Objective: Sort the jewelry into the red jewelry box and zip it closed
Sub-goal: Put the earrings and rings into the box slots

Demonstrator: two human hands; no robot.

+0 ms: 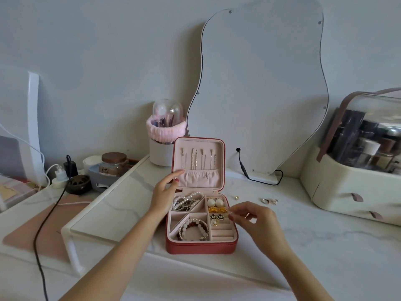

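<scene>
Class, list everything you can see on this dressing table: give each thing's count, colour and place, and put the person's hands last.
jewelry box: one, red, pink lining, open, table centre
pearl necklace: one, white, rear-left compartment
bracelets: several, white and gold, front-left compartment
pearl earrings: two, white, rear-right compartment
rings: a few, silver, on table right of box
mirror: one, wavy, against wall
brush holder: one, white, behind box
cosmetics case: one, cream, far right
jar: one, brown lid, left
left hand: touches lid
right hand: pinches small piece over box
</scene>
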